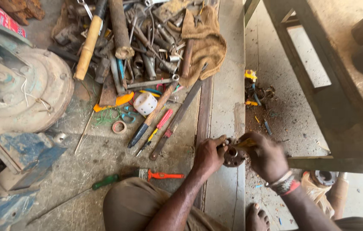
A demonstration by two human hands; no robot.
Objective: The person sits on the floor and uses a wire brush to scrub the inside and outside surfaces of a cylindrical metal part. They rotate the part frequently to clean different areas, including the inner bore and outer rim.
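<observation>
Both hands meet at the lower centre of the frame. The left hand (207, 155) has its grip clenched on the side of one round rusty metal part (234, 156) with a centre hole. The right hand (267, 156), wearing one beaded wristband (285, 185), has its grip grasping one yellow tool (247, 143) pressed against the top of that part; the hand is blurred, so the tool's kind cannot be told. The part is held just above a concrete ledge (228, 85) running up the middle of the frame. Left of the ledge, on the dusty floor (104, 158), lie one orange-handled brush (158, 175), one green-handled screwdriver (83, 192), one red-handled screwdriver (158, 128), one flat file (177, 119), one white perforated cap (145, 103) and one small tape ring (119, 126). A heap of mixed tools, too tangled to count, fills the upper centre, with one brown cloth (205, 42) and one wooden-handled hammer (88, 42). One worn grey machine housing (23, 90) occupies the upper left. One dark metal frame (331, 111) stands at right. One bare foot (257, 217) shows at the bottom edge.
</observation>
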